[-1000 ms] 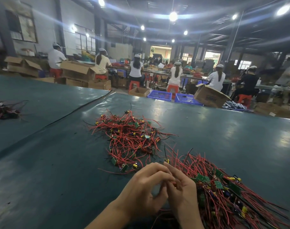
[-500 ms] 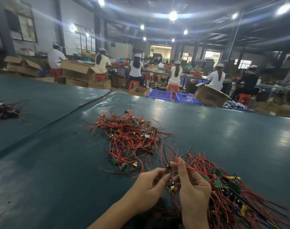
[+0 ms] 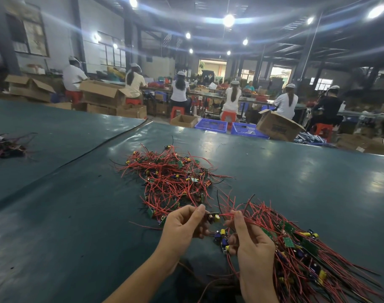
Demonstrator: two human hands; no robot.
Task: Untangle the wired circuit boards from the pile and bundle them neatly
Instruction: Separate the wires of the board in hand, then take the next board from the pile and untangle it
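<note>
I am pinching a circuit board (image 3: 212,217) in my left hand (image 3: 183,225), its red wire (image 3: 228,214) running rightward to my right hand (image 3: 251,243), which is gripping the bundle (image 3: 296,254).

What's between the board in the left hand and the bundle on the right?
Only the right hand, pinching red wires at the near edge of the bundle. The left hand holds the board just left of it; nothing else visible blocks it.

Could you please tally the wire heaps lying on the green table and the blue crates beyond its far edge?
Wire heaps: 3
Blue crates: 2
Total: 5
</note>
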